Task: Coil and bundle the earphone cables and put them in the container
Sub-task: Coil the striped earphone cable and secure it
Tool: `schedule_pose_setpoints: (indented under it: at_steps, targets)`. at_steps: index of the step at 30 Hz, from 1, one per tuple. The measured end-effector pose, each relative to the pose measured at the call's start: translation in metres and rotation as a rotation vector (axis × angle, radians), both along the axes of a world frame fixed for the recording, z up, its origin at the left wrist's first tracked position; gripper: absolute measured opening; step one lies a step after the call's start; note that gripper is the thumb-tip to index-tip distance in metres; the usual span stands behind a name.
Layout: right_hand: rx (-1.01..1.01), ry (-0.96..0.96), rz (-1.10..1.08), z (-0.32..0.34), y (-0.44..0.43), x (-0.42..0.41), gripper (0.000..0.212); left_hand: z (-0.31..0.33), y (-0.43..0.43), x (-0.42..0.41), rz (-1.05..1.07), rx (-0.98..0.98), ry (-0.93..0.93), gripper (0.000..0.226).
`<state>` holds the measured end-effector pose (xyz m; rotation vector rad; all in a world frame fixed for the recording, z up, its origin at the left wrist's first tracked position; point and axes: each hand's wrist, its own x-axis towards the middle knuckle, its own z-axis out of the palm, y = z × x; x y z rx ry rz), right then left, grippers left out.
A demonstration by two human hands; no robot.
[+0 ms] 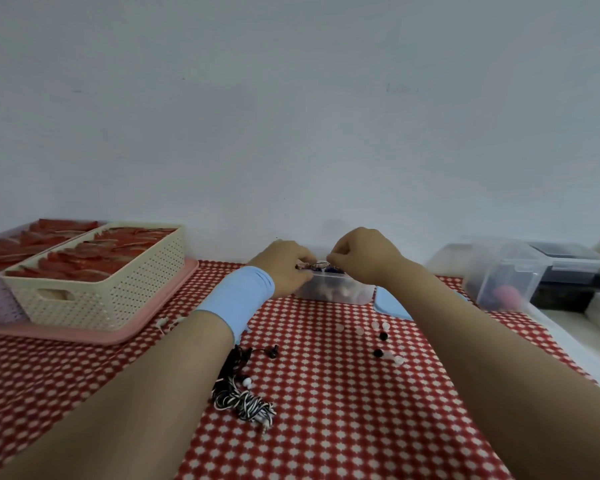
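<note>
Red-white checked tablecloth (326,427) under pale wall. My left hand (284,268) and right hand (364,254) both curled, fingertips pinching dark earphone cable (317,266) just over open top of clear plastic container (340,294); I judge two-hand hold keeps coil from springing apart on way in. Striped black-white cable bundle (243,400) nearer me than container, thin, springy, not yet stowed. Small round ear tips (383,336) scattered between. Blue lid (392,306) right of container; cream perforated basket (118,292) well left.
</note>
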<state>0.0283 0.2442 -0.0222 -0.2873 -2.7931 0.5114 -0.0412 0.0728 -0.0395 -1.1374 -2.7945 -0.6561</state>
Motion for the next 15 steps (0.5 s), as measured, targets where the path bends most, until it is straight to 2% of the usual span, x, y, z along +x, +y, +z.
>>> schedule_pose_setpoints:
  at_steps: [3,8,12,14,15]
  targets:
    - [-0.076,0.024,0.106,0.009,-0.024,0.015,0.024,0.007,-0.02,0.009,0.029,0.055,-0.018,0.023]
    - [-0.092,-0.205,0.333,-0.004,-0.077,0.034,0.013,0.012,-0.066,0.036,0.034,-0.105,-0.085,0.025]
    - [0.012,-0.311,0.49,-0.019,-0.121,0.038,0.027,0.008,-0.106,0.054,0.107,-0.105,-0.077,0.011]
    - [0.084,-0.332,0.498,-0.027,-0.135,0.038,0.036,0.004,-0.12,0.062,0.152,-0.118,-0.087,0.005]
    - [0.093,-0.318,0.481,-0.032,-0.139,0.037,0.037,0.001,-0.124,0.066,0.169,-0.137,-0.102,0.009]
